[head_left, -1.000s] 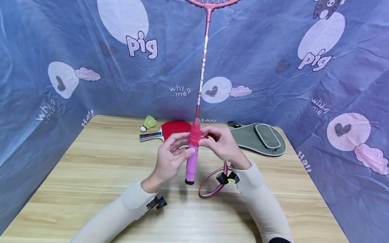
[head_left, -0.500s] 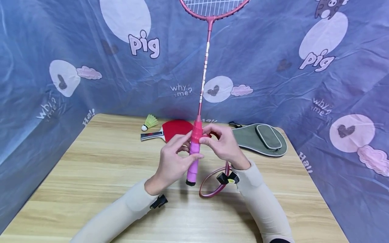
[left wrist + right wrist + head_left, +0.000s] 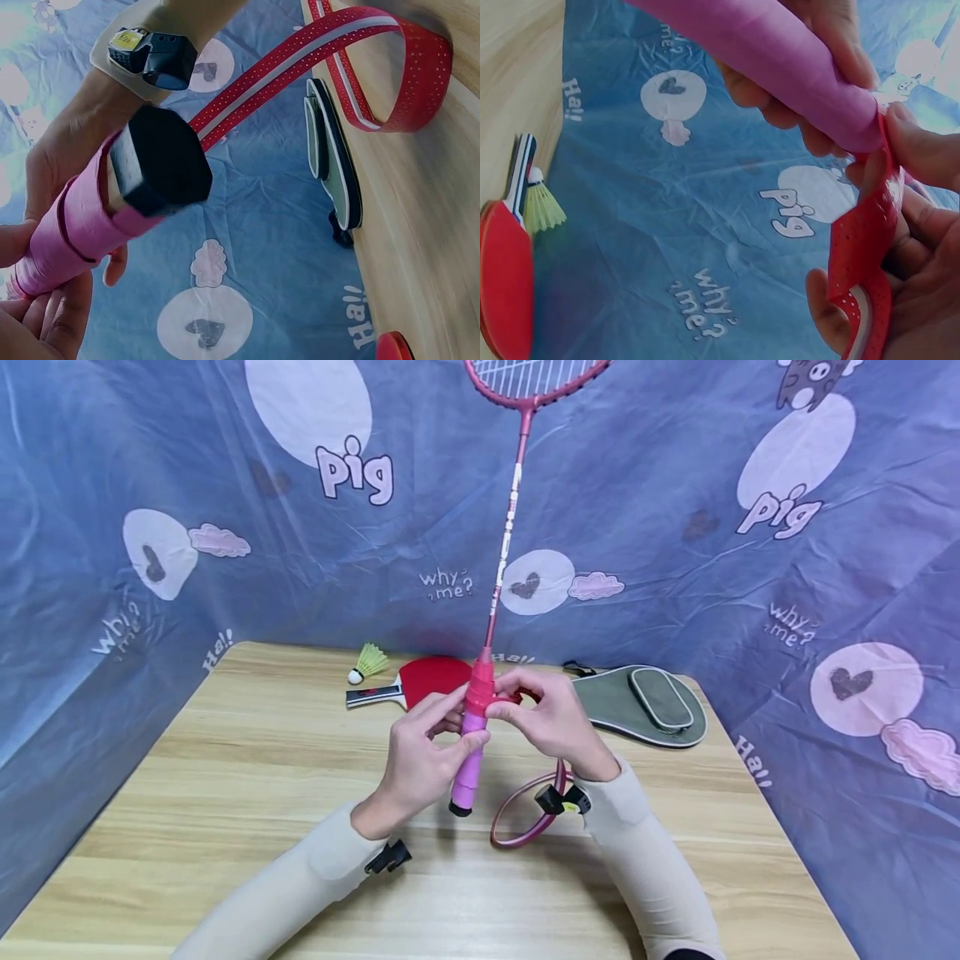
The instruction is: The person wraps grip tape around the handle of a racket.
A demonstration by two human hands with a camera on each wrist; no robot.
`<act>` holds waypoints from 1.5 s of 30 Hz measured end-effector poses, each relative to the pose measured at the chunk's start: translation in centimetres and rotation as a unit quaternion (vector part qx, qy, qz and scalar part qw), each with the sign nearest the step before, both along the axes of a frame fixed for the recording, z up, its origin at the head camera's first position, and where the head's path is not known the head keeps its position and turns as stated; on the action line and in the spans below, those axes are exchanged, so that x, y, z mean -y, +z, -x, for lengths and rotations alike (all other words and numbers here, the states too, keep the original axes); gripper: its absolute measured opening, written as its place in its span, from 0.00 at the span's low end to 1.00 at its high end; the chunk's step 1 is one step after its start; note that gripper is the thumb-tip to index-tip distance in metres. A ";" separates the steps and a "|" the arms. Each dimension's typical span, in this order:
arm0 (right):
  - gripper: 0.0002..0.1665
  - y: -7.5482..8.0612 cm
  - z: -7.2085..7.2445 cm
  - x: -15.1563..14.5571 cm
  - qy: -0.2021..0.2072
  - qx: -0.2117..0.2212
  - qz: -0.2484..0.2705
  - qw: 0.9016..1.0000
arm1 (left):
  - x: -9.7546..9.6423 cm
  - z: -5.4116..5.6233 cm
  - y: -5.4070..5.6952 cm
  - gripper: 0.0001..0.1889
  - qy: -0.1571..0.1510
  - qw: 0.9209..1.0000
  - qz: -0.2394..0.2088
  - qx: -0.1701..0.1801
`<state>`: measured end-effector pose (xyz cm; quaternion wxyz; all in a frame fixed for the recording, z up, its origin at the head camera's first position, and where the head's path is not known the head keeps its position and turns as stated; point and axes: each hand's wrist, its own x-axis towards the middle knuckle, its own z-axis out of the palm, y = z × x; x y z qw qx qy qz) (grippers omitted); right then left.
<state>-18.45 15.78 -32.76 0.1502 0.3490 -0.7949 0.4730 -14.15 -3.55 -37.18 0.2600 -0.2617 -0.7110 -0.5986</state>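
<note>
A badminton racket [image 3: 517, 468] is held up above the table, its strung head cut off by the top edge of the head view. My left hand [image 3: 420, 756] holds its pink-purple handle [image 3: 471, 768] between thumb and fingers. Red grip tape [image 3: 480, 693] is wound around the handle's upper part. Just beside that winding, my right hand [image 3: 551, 714] pinches the perforated tape [image 3: 870, 240]. The loose length of tape [image 3: 424, 82], with a pale stripe along its back, curls down to the tabletop. At the handle's lower end is a black butt cap [image 3: 169, 161].
Behind the hands lie a red table tennis paddle [image 3: 435, 675] and a yellow shuttlecock [image 3: 369, 662]. A green paddle case [image 3: 637, 703] is at the back right of the wooden table [image 3: 225, 777]. Blue printed cloth [image 3: 300, 568] hangs around the back and sides.
The racket has tilted so more of its strung head shows, with its lower end shifted slightly left. My left thumb has shifted on the handle; my right hand keeps pinching the tape.
</note>
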 end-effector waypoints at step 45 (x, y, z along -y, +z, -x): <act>0.14 -0.1 0.5 -0.2 0.022 -0.046 -0.025 0.998 | -0.4 0.1 0.1 0.27 0.021 0.999 -0.007 0.032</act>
